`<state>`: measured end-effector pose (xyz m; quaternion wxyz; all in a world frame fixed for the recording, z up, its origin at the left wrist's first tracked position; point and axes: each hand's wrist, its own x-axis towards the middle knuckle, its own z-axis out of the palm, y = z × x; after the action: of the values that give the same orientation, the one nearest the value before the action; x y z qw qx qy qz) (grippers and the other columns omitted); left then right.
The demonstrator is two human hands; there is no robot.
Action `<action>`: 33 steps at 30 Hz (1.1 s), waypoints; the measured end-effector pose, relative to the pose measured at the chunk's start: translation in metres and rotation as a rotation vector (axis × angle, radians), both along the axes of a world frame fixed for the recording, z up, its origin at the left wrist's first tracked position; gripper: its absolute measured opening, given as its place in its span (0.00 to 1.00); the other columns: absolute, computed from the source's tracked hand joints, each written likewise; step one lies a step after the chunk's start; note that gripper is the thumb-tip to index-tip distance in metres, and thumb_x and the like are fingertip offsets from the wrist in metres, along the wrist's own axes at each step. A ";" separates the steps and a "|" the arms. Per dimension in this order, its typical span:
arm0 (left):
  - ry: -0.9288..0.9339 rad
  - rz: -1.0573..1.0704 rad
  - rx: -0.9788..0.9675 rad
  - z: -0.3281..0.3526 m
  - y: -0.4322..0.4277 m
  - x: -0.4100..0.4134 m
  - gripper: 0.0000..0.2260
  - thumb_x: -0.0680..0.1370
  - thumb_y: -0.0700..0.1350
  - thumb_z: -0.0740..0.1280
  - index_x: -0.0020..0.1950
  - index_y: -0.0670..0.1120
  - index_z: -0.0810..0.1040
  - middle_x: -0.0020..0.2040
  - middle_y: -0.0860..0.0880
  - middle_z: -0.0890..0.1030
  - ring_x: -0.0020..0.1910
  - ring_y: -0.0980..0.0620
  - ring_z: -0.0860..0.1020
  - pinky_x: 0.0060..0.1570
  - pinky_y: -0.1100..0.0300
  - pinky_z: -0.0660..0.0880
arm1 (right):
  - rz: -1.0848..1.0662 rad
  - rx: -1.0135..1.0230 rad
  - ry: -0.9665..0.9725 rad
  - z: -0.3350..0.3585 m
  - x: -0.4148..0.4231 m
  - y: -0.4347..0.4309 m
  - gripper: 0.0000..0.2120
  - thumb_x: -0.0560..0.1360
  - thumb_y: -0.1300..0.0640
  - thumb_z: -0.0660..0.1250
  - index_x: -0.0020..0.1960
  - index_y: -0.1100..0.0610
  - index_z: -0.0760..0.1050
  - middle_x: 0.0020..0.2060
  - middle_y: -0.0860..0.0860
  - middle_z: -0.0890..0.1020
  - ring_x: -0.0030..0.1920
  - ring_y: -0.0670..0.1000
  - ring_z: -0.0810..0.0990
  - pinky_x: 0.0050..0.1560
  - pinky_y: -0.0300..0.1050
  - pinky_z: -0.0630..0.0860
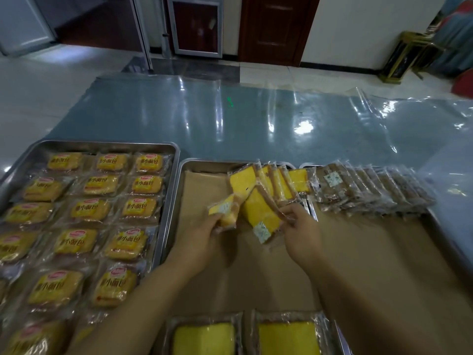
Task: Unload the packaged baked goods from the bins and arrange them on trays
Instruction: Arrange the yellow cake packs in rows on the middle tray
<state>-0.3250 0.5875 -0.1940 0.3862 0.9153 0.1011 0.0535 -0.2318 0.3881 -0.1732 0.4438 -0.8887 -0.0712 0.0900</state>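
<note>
Now, above the tray (179, 190), the left hand (204, 234) grips one pack (225, 210) and the right hand (299, 226) pinches a second pack (261, 213), which might knock the leaning row (273, 180) over.

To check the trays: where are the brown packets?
In the head view, the brown packets lie in an overlapping row at the far right, just beside the yellow cake packets.

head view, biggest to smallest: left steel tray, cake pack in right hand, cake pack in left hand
left steel tray
right-hand cake pack
left-hand cake pack (partly hidden, so unsure)
</note>
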 end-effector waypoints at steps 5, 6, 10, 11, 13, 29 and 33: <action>-0.116 0.161 -0.349 0.022 0.006 -0.022 0.17 0.80 0.43 0.60 0.64 0.63 0.64 0.55 0.64 0.71 0.51 0.67 0.71 0.44 0.69 0.69 | -0.055 0.058 -0.048 0.016 -0.013 -0.021 0.17 0.78 0.65 0.58 0.40 0.44 0.72 0.37 0.43 0.77 0.35 0.42 0.76 0.30 0.39 0.71; -0.096 0.198 -0.421 0.022 0.008 -0.026 0.17 0.80 0.43 0.61 0.61 0.64 0.65 0.54 0.65 0.72 0.49 0.69 0.72 0.42 0.69 0.70 | -0.047 0.071 -0.037 0.019 -0.015 -0.026 0.17 0.78 0.66 0.57 0.40 0.46 0.72 0.36 0.45 0.77 0.32 0.42 0.76 0.27 0.37 0.70; 0.040 0.300 -0.470 0.012 0.013 -0.039 0.18 0.78 0.38 0.63 0.63 0.55 0.67 0.50 0.56 0.77 0.46 0.59 0.77 0.38 0.62 0.73 | 0.002 0.055 0.034 0.024 -0.015 -0.040 0.13 0.75 0.70 0.57 0.42 0.56 0.75 0.36 0.50 0.78 0.33 0.47 0.75 0.28 0.38 0.69; 0.092 0.319 -0.396 0.008 0.013 -0.043 0.19 0.77 0.38 0.63 0.65 0.52 0.67 0.50 0.53 0.77 0.45 0.55 0.77 0.39 0.59 0.73 | 0.032 0.006 0.046 0.023 -0.013 -0.043 0.12 0.75 0.70 0.57 0.43 0.58 0.76 0.36 0.51 0.78 0.34 0.48 0.75 0.30 0.40 0.68; 0.194 0.331 -0.149 0.002 0.012 -0.050 0.16 0.76 0.40 0.64 0.63 0.48 0.67 0.46 0.50 0.76 0.42 0.52 0.75 0.37 0.58 0.70 | 0.122 -0.116 0.087 0.016 -0.009 -0.045 0.11 0.75 0.70 0.57 0.43 0.62 0.77 0.36 0.54 0.78 0.34 0.51 0.74 0.33 0.41 0.68; 0.261 -0.094 0.347 -0.022 -0.012 -0.052 0.21 0.78 0.48 0.64 0.71 0.48 0.67 0.75 0.46 0.59 0.73 0.46 0.55 0.71 0.56 0.54 | 0.528 -0.469 -0.151 0.003 -0.030 -0.060 0.07 0.69 0.60 0.65 0.36 0.53 0.79 0.36 0.49 0.81 0.39 0.52 0.79 0.36 0.42 0.72; 0.304 -0.124 0.384 -0.027 -0.014 -0.055 0.21 0.79 0.51 0.62 0.72 0.49 0.66 0.76 0.46 0.55 0.75 0.45 0.51 0.73 0.52 0.53 | 0.484 -0.572 -0.177 -0.003 -0.038 -0.050 0.10 0.75 0.53 0.63 0.54 0.52 0.79 0.52 0.50 0.80 0.54 0.53 0.76 0.47 0.46 0.75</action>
<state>-0.3801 0.5733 -0.2211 0.1883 0.9739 0.0894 -0.0903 -0.2694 0.3379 -0.1763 0.1358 -0.9385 -0.2890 0.1315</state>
